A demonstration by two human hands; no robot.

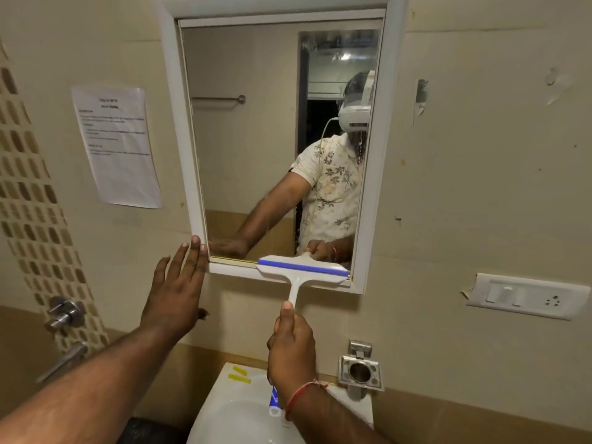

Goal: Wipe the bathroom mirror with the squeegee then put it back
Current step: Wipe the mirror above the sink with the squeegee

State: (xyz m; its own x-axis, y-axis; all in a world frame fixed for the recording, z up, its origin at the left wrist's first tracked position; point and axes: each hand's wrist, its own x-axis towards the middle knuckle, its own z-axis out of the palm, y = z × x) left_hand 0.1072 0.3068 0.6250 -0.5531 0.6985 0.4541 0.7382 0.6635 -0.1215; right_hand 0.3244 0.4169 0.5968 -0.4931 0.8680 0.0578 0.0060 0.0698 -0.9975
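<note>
Head view: squeegee blade lies level along the mirror's bottom edge, right of centre, handle pointing down into the right hand's closed fist; left hand, fingers spread, braces the frame's bottom-left corner.

Nothing in the room could truly be read. A paper notice was taped to the wall left of the mirror; it carried a short heading and several blocks of printed lines, all too blurred to make out a single word. A small torn sticker on the wall to the right of the mirror showed faint marks, equally illegible. A blue-and-white tube on the sink bore print, but too little showed to tell a brand.
</note>
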